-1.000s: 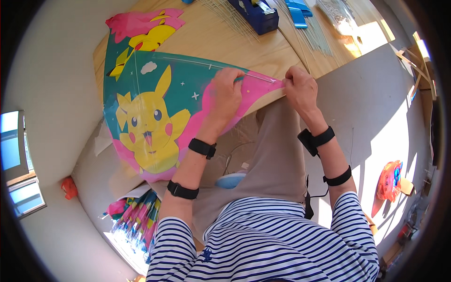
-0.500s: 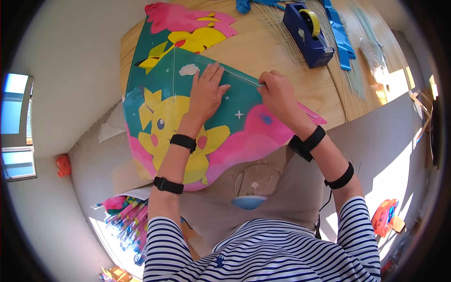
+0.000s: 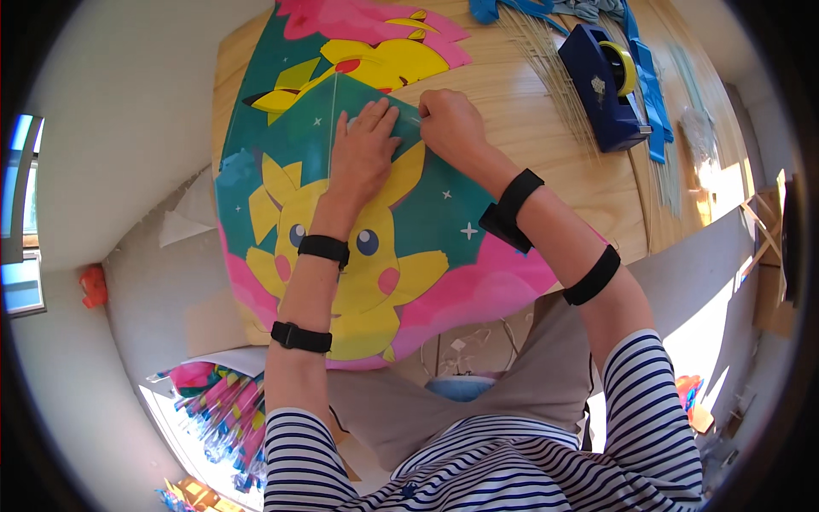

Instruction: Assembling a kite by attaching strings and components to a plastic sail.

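Note:
A thin printed kite sheet (image 3: 439, 205), green and pink with a yellow cartoon animal, lies over the near part of the wooden table. Flat on its upper part rests my left hand (image 3: 365, 149), fingers stretched out. My right hand (image 3: 452, 128) is closed at the sheet's upper right edge, close to the left fingertips. A thin pale strip (image 3: 411, 118) along that edge runs into its fingers; whether it is a rod or tape I cannot tell. Beyond lies a second printed part (image 3: 375, 64) with another yellow figure, partly overlapped by the near sheet.
A dark blue tape dispenser (image 3: 597, 94) with a yellow-cored roll stands at the right on the table (image 3: 503, 102). Thin rods (image 3: 546, 81) and blue strips (image 3: 653, 102) lie around it. A clear plastic bag (image 3: 698, 132) sits farther right. Bundled colourful sheets (image 3: 223, 410) are low on the left.
My right hand has moved left and up along the sheet's edge, toward my left hand. The left hand stays flat on the sheet. The whole view has shifted slightly.

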Available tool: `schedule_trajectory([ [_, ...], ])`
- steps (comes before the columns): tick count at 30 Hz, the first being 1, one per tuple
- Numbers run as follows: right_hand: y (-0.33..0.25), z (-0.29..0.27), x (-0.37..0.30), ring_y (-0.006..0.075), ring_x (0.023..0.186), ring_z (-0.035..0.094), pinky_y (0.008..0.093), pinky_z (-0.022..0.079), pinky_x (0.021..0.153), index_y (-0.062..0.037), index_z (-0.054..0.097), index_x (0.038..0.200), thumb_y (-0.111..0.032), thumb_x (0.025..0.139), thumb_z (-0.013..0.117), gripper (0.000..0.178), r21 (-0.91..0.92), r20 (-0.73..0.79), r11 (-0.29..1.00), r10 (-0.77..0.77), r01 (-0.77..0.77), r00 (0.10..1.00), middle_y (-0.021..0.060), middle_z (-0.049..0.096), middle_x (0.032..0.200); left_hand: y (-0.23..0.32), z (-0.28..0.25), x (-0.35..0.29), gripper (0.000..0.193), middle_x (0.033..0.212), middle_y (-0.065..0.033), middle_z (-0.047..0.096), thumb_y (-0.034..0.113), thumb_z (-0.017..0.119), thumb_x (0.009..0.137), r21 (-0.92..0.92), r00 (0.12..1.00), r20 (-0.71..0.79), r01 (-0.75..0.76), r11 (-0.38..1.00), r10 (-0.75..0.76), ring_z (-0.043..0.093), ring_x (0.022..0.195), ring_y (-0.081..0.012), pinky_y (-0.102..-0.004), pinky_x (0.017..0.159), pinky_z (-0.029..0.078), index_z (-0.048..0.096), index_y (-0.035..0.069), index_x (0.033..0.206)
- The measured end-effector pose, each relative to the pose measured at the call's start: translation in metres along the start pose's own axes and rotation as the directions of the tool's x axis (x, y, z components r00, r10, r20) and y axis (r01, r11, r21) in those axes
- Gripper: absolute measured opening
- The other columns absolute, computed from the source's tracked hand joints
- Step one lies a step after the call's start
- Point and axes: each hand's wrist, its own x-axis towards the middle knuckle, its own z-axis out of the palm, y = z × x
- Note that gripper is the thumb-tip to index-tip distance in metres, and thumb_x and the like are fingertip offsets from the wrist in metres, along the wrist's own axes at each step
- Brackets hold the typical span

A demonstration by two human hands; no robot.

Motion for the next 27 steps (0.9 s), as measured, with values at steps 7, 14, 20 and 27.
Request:
schedule_trajectory([
  [7,-0.005,0.02,0.006,0.0392,0.085,0.067,0.0473,0.054,0.07,-0.0031,0.067,0.082,-0.007,0.072,0.067,0.01,-0.152,-0.063,0.982,-0.119,0.109,0.991,0.0202,0.068,0.089,0.002,-0.001,0.0,0.044,0.146,-0.0073,0.05,0.016,0.063,0.093,-0.044,0.998,0.005,0.061,0.997,-0.06,0.045,0.137,-0.0276,-0.0578,0.113,0.028,0.056,0.01,0.136],
  [14,0.006,-0.024,-0.027,0.0393,0.087,0.068,0.0468,0.056,0.073,-0.0017,0.07,0.084,-0.006,0.072,0.067,0.013,-0.32,0.134,0.946,0.0,0.043,0.991,0.0204,0.068,0.094,0.001,0.0,0.0,0.043,0.148,-0.0054,0.049,0.02,0.062,0.094,-0.016,0.996,0.036,0.078,0.997,-0.078,0.044,0.137,-0.0248,-0.0593,0.114,0.025,0.056,0.011,0.136],
  [20,0.03,-0.063,-0.067,0.0401,0.092,0.067,0.0462,0.055,0.078,-0.0005,0.071,0.087,-0.002,0.072,0.064,0.016,-0.378,0.202,0.925,0.109,-0.025,0.973,0.0219,0.068,0.096,0.003,-0.001,0.0,0.043,0.148,-0.0042,0.048,0.022,0.062,0.094,0.005,0.996,0.038,0.082,0.997,-0.082,0.043,0.137,-0.0228,-0.0595,0.114,0.026,0.056,0.012,0.136],
  [27,0.062,-0.089,-0.096,0.0394,0.087,0.065,0.0468,0.053,0.077,-0.002,0.067,0.079,-0.001,0.074,0.061,0.008,-0.187,0.016,0.978,0.092,-0.087,0.996,0.0188,0.067,0.091,0.004,-0.009,0.01,0.048,0.144,-0.0068,0.051,0.019,0.068,0.087,-0.042,0.991,0.04,0.131,0.991,-0.129,0.047,0.134,-0.0266,-0.0576,0.111,0.032,0.057,0.01,0.133],
])
